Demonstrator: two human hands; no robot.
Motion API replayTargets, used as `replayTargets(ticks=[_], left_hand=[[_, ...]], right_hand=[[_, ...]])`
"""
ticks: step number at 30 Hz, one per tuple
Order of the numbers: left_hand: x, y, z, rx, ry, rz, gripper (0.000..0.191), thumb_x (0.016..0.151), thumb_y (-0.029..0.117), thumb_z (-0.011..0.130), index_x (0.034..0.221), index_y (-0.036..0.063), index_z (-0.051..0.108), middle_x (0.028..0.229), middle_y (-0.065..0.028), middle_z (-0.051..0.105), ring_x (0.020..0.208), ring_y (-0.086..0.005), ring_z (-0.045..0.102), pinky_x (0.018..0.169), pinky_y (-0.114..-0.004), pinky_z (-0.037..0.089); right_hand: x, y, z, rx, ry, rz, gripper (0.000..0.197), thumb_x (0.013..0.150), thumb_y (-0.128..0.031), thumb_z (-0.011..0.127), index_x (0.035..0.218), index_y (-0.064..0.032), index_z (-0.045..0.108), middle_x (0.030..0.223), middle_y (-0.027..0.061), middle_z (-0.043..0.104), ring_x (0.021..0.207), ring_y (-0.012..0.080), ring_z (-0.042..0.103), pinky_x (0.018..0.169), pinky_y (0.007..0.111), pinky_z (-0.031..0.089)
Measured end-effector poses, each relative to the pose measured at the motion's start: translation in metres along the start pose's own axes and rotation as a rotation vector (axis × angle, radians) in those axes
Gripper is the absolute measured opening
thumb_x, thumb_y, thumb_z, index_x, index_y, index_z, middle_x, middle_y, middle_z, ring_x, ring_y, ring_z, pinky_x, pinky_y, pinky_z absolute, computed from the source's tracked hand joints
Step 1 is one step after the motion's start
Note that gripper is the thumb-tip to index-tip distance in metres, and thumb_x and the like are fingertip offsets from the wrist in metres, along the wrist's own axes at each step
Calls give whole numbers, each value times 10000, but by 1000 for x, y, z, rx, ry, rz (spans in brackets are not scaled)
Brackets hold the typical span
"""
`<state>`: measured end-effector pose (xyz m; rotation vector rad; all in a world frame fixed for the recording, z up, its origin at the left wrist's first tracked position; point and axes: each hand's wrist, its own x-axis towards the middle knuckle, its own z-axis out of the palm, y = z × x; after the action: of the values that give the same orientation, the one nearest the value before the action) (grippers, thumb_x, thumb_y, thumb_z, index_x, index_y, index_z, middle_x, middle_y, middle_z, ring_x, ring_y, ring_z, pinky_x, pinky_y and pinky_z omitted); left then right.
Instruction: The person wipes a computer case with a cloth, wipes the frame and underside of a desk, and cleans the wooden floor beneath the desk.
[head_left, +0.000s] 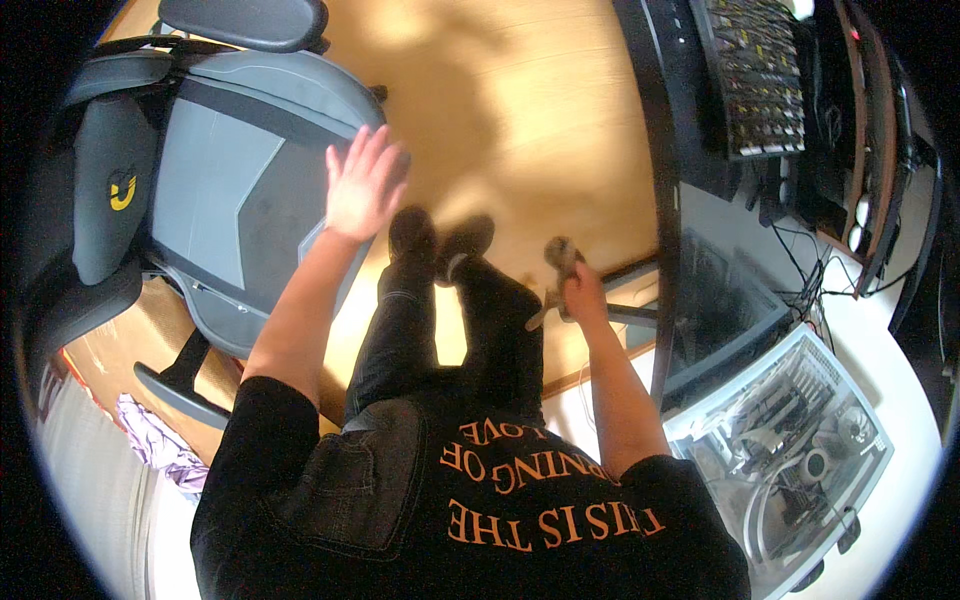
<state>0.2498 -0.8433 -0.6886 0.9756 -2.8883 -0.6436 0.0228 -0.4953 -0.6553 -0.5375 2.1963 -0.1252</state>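
My left hand (365, 184) is held palm down with its fingers apart and nothing in it. It hovers at or over the front edge of a grey and black gaming chair's seat (202, 187); whether it touches the seat, I cannot tell. My right hand (585, 294) is closed around a brownish-grey object (561, 255) beside my right knee. That object has a rounded top and a tan end sticking out below; blur hides what it is.
At my right stands a black desk edge (660, 150), with a keyboard (761, 75) on the desk. A white computer case (795, 457) with a see-through side and loose black cables (814, 277) are nearby. Lilac crumpled fabric (157, 442) lies behind the chair's armrest (184, 394). Wooden floor (555, 112) runs ahead.
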Motion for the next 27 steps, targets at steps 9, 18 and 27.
replayTargets(ticks=[9, 18, 27], left_hand=[[79, -11, 47, 63, 27, 1, 407, 794, 192, 673, 1194, 173, 595, 1273, 31, 583, 1262, -163, 478, 982, -758, 195], [117, -29, 48, 89, 140, -21, 236, 716, 101, 683, 932, 197, 695, 1091, 80, 642, 1059, -143, 568, 980, -762, 197], [145, -43, 27, 6, 7, -19, 384, 780, 42, 606, 1156, 117, 637, 1225, -44, 617, 1209, -257, 524, 1124, -605, 68]], right_hand=[[167, 8, 50, -5, 138, -28, 383, 876, -183, 459, 1214, -31, 557, 1226, 205, 545, 1142, 384, 512, 971, 447, 420], [336, -7, 39, -96, 219, 4, 387, 870, -193, 479, 1207, -28, 570, 1207, 222, 559, 1092, 402, 542, 948, 454, 436], [450, 12, -20, -85, 597, -234, 372, 847, -149, 521, 1165, 37, 572, 1141, 241, 590, 1066, 410, 558, 930, 459, 449]])
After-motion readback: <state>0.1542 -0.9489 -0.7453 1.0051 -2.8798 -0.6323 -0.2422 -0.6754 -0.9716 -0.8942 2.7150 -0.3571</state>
